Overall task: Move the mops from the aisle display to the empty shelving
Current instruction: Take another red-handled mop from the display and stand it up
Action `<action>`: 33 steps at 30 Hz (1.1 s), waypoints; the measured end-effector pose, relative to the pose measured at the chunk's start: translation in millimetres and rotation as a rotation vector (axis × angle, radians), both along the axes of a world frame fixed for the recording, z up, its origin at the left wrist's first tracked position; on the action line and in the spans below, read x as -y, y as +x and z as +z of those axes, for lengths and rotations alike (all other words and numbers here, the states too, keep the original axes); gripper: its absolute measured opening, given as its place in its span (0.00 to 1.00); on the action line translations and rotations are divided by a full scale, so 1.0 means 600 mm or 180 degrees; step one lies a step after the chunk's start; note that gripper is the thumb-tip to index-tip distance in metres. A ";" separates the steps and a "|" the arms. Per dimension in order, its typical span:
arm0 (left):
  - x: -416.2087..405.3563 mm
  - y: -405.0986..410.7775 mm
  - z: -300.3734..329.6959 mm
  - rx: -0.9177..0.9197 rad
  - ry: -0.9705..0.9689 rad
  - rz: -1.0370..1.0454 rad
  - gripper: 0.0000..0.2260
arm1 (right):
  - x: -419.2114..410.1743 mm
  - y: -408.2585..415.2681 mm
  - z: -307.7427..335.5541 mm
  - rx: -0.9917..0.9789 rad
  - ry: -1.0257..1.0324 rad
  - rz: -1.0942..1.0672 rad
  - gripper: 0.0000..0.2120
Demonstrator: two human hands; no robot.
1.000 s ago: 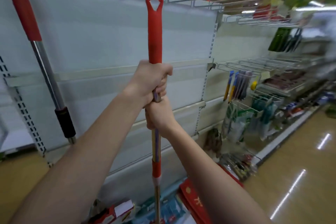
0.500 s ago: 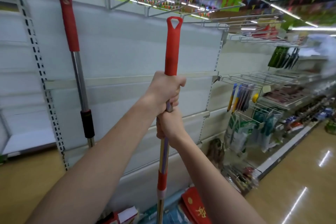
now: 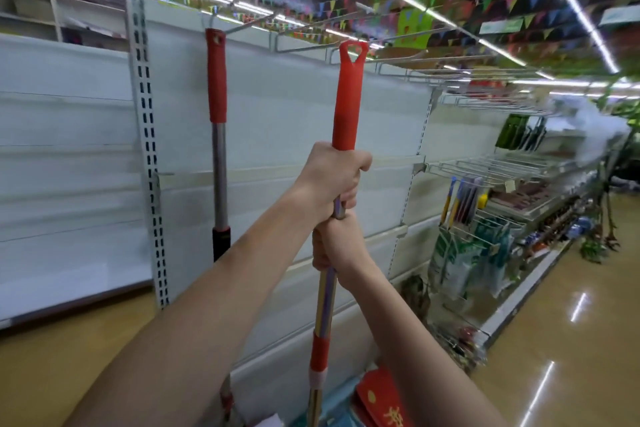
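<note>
Both hands stacked on the mop pole (image 3: 327,291), left hand (image 3: 334,178) wrapped tight just under the red grip (image 3: 347,94), right hand (image 3: 337,246) clenched directly below. Hanging step, I'd say: its loop must be lifted onto a wire hook (image 3: 304,45), right of the mop already hung (image 3: 216,107). Bare white shelving (image 3: 277,121) behind, stocked racks further right, tan floor (image 3: 571,340).

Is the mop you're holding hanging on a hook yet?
Not yet. The held mop has its loop free below the hooks, gripped by left hand and right hand.

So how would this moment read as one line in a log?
left hand: grips held mop | right hand: grips below | hanging mop: on hook | step: hang pending
</note>
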State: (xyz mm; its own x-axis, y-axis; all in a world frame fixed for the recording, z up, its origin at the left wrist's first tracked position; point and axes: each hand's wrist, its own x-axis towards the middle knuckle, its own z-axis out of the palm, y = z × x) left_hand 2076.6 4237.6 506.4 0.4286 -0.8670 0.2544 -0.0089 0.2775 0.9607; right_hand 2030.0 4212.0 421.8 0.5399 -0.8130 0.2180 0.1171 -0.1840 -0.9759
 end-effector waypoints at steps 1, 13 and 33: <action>-0.005 0.008 0.001 0.0007 -0.0020 -0.0028 0.15 | -0.007 0.010 0.000 -0.0013 -0.0031 -0.0050 0.21; -0.064 0.104 0.010 0.0099 -0.0014 -0.0259 0.13 | -0.079 0.109 0.007 0.0086 0.0084 -0.0336 0.14; -0.050 0.137 0.052 0.0092 0.0068 -0.0055 0.08 | -0.075 0.140 0.051 0.0065 0.0202 -0.0332 0.16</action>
